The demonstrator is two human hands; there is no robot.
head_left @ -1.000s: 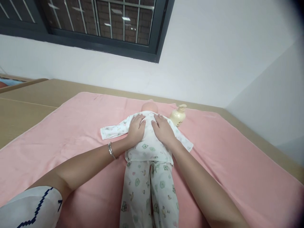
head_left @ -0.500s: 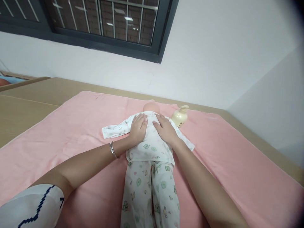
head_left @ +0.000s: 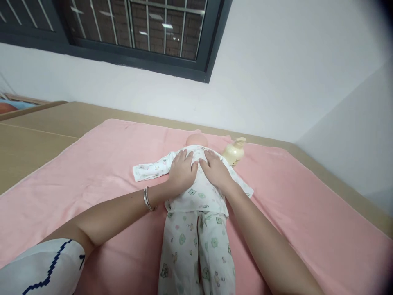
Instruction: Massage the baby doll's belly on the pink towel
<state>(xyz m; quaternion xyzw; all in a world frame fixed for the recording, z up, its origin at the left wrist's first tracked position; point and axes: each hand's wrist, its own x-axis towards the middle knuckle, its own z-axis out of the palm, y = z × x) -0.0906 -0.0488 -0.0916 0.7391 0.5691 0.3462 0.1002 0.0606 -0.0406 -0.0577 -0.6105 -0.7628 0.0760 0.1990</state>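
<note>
A baby doll lies stretched along a pink sheet, its head at the far end and only partly showing. It wears a white printed long-sleeved top and matching trousers. Flat on the left side of the doll's upper body rests my left hand, fingers stretched and thumb out toward the middle. My right hand lies likewise on the right side, its thumb close to the left one. Neither hand grips anything. Beside the doll's right-hand shoulder stands a cream pump bottle.
The pink sheet covers most of a wooden table. White wall and a dark-framed barred window rise behind it. At the far left edge, a wooden-edged holder has something blue in it.
My left hand has shifted slightly right, its thumb now spread inward, nearer the right thumb. My right hand stays in nearly the same place on the doll. The view has tilted a little.
</note>
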